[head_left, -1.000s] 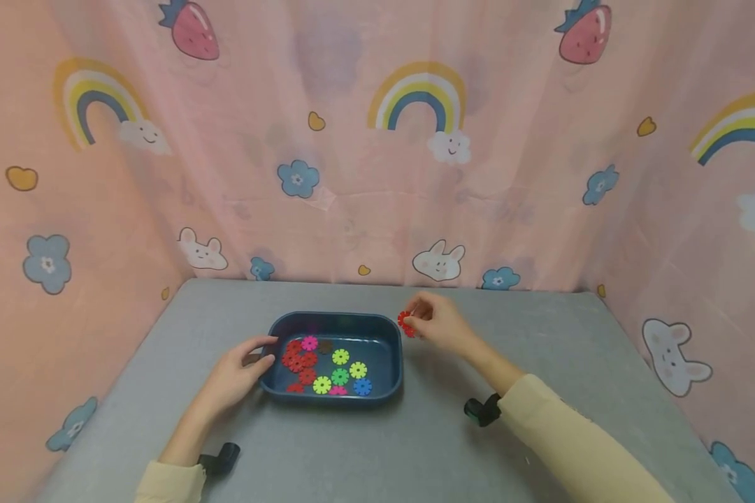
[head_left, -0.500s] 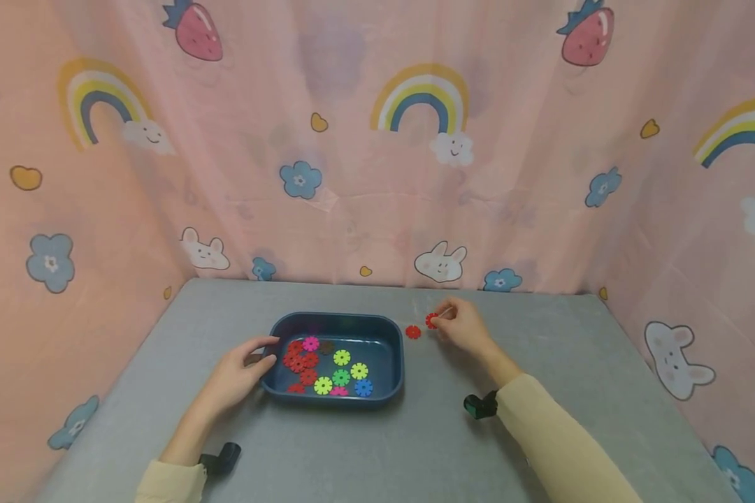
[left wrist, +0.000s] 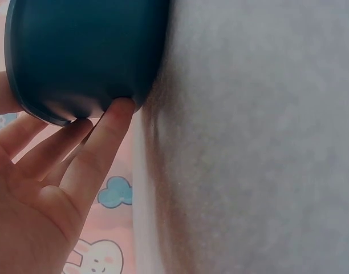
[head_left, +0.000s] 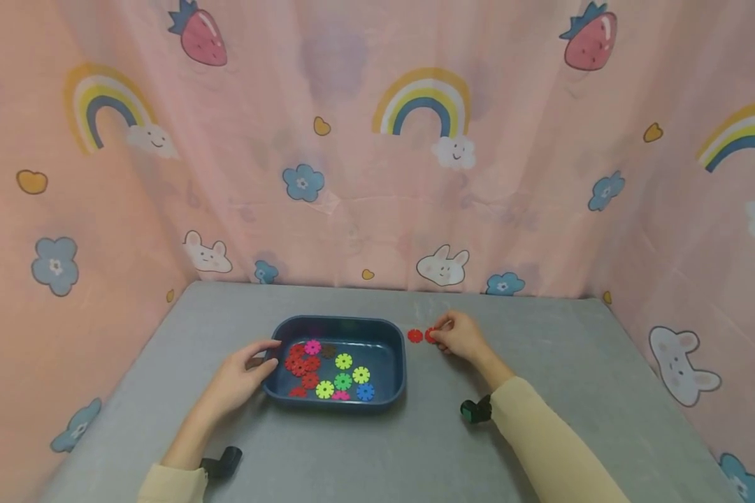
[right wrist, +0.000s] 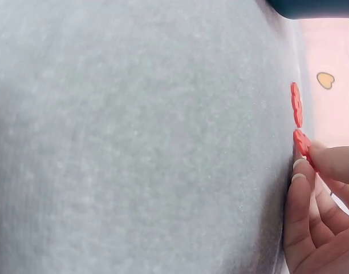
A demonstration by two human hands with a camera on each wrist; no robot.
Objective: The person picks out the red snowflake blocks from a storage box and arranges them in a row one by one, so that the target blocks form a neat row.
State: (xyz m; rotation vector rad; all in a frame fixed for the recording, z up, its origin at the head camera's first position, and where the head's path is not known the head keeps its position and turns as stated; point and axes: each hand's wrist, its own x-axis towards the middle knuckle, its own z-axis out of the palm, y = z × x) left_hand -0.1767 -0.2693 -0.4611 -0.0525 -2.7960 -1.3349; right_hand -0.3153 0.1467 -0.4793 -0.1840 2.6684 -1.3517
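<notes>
A dark blue tray stands on the table. My left hand holds its left end; in the left wrist view, fingers touch the outer wall and another digit reaches over the rim. Inside lie several notched plastic discs, such as a red one, a yellow one, a green one and a blue one. Right of the tray, my right hand pinches a red notched disc between thumb and fingertips, close to the tabletop. Beside it a second red disc lies flat.
The grey table ends at a pink patterned curtain at the back and sides. A black wrist camera sticks out at the right sleeve, another black camera at the left.
My right hand has moved right from the tray's rim, leaving one red disc on the table, and has lowered another beside it. The left hand has stayed on the tray.
</notes>
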